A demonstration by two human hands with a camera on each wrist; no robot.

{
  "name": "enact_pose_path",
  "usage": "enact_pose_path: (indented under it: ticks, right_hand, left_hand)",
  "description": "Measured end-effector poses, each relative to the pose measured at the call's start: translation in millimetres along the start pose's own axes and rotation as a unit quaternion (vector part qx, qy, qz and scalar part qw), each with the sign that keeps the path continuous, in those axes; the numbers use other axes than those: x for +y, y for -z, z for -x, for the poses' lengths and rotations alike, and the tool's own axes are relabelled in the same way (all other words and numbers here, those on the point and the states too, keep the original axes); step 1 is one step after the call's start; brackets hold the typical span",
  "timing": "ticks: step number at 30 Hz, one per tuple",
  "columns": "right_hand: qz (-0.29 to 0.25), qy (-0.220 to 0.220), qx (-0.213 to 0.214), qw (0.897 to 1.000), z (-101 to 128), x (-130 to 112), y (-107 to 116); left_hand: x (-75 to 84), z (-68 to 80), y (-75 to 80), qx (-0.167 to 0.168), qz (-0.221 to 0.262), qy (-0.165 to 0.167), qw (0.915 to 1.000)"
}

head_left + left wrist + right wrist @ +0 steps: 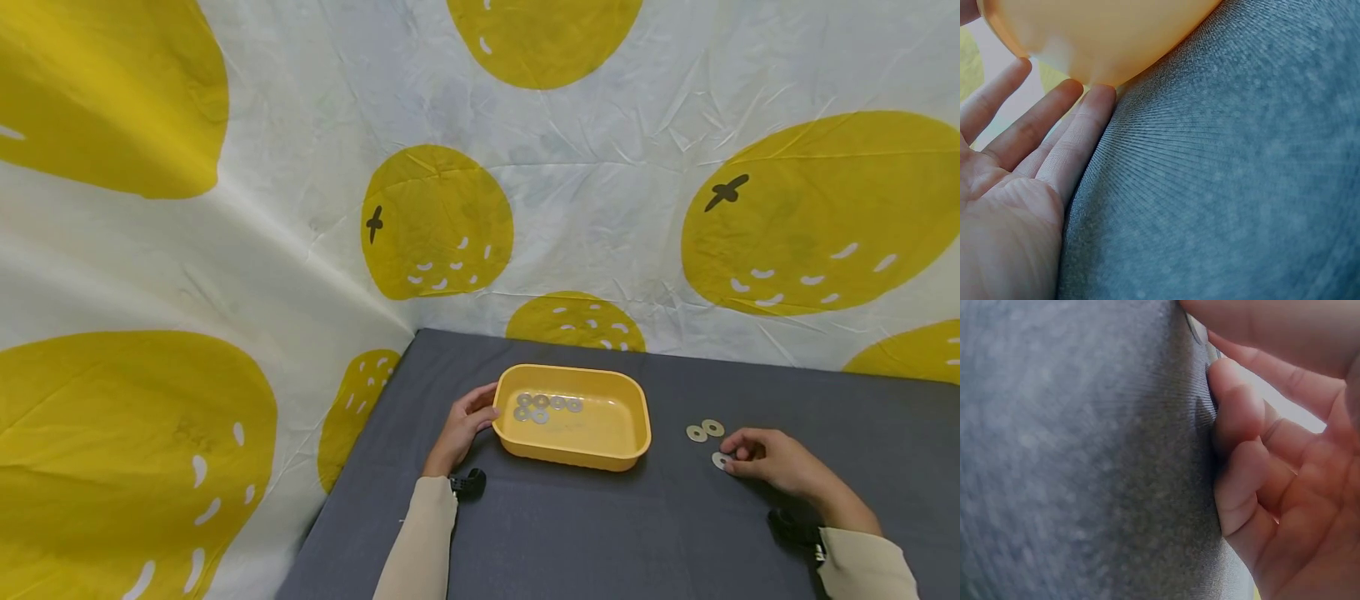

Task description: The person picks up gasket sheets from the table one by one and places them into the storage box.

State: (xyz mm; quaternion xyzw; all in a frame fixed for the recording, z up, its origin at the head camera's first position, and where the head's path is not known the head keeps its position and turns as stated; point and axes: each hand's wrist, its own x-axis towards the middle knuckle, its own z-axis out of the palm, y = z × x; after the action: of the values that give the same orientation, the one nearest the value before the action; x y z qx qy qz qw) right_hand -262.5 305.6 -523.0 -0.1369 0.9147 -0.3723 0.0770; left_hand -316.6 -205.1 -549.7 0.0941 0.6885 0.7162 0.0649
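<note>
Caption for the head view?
Left hand steadies a yellow tray of washers; right hand touches a loose washer.

Dark grey cloth (585, 533) covers the bench; white backdrop sheet (300, 167) with big yellow fruit prints behind and left.

Smooth, slightly glossy yellow plastic for the tray (637, 433), with a soft sheen along rim and floor. Dull silver metal, flat and matt, for the 5 washers in the tray (542, 407) and the 3 washers on the cloth (708, 437). Grey woven tablecloth (600, 533), matt, finely ribbed and a little fuzzy up close. Thin, creased backdrop sheet (300, 208), white with printed yellow fruit, faintly shiny at the folds. Soft beige knit on both sleeves (420, 542). Matt black plastic on the wrist mount (468, 483).
</note>
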Motion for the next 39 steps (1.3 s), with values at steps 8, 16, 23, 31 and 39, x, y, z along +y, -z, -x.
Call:
enact_pose_path:
  ticks: [8, 16, 23, 31, 39]
  right_hand:
    - [0.008, 0.010, 0.011, 1.000, -0.8, -1.1, -4.6]
    - [0.001, 0.057, 0.031, 0.998, 0.8, 0.0, -8.2]
    - [-0.031, 0.091, 0.003, 0.995, 0.3, 0.3, -5.7]
    - [-0.041, 0.074, -0.036, 0.996, 0.7, -2.5, 0.1]
    - [-0.064, 0.066, -0.013, 0.996, -0.5, -4.7, 1.4]
  left_hand:
    - [-1.8, -1.4, 0.7, 0.001, 0.003, 0.000, 1.0000]
    - [-1.0, -1.0, -0.4, 0.003, 0.006, -0.001, 1.0000]
    - [0.2, -0.7, -0.7, 0.002, 0.004, 0.002, 1.0000]
    - [-0.8, -1.0, 0.0, 0.002, 0.003, 0.001, 1.0000]
    - [0.5, 0.4, 0.0, -0.002, -0.001, -0.002, 1.0000]
